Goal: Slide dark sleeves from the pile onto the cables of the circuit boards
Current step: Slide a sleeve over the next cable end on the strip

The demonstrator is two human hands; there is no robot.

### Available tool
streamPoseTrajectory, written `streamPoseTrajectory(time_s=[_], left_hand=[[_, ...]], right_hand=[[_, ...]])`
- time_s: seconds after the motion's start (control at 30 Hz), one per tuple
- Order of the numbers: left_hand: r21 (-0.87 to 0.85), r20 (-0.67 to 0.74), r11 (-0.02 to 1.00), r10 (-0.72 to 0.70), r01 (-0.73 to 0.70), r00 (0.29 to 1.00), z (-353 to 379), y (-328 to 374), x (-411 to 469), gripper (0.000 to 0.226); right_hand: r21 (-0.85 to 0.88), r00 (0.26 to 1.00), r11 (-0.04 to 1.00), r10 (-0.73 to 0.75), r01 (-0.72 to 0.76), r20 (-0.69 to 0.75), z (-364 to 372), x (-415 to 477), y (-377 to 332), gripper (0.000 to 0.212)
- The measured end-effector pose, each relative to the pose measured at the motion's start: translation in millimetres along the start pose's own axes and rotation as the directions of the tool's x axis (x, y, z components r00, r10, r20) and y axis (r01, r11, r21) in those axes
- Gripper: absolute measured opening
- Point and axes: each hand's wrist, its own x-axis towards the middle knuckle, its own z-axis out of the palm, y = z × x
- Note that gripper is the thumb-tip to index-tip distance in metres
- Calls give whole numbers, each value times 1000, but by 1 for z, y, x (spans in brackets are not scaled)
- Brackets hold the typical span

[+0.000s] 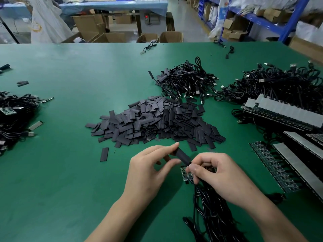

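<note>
Green table [61,172] is carrying everything. Near its front edge, the left hand [150,170] is pinching one dark sleeve [183,156] between thumb and fingertip. The right hand [223,173] is curling round a small circuit board [185,174] and its black cables [211,212], just beside the sleeve's end. The big sleeve pile [157,123] is lying in the table's middle.

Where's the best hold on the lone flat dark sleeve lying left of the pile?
Pinch the flat dark rectangular sleeve across its two long edges near the middle, coming straight down from above. It lies flat on the green mat, apart from the sleeve pile, so both edges look clear.
</note>
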Motion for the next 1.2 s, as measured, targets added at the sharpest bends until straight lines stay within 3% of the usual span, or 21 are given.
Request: streamPoseTrajectory(time_s=[0.23,0.4,0.53,0.77,1.03,1.2], left_hand=[[-113,20,993,-17,20,1000,1,5,1,31],[-300,-37,936,-207,187,978,5,7,0,31],[-406,6,876,-282,260,959,6,6,-2,26],[-483,81,819,-312,311,947,5,13,1,22],[-686,125,632,-388,362,913,2,17,6,15],[-792,75,487,-521,368,850,-2,9,10,16]], right_hand=[[2,1000,1000,6,-6,4,4,2,3,19],[89,1000,996,-26,27,-11,8,4,1,28],[82,999,996,-41,43,-30,8,3,3,31],[70,999,997,-27,30,-44,8,3,4,20],[-64,993,994,-94,89,-75,3,-2,-2,8],[-274,988,949,-148,153,40,-12,-3,1,19]])
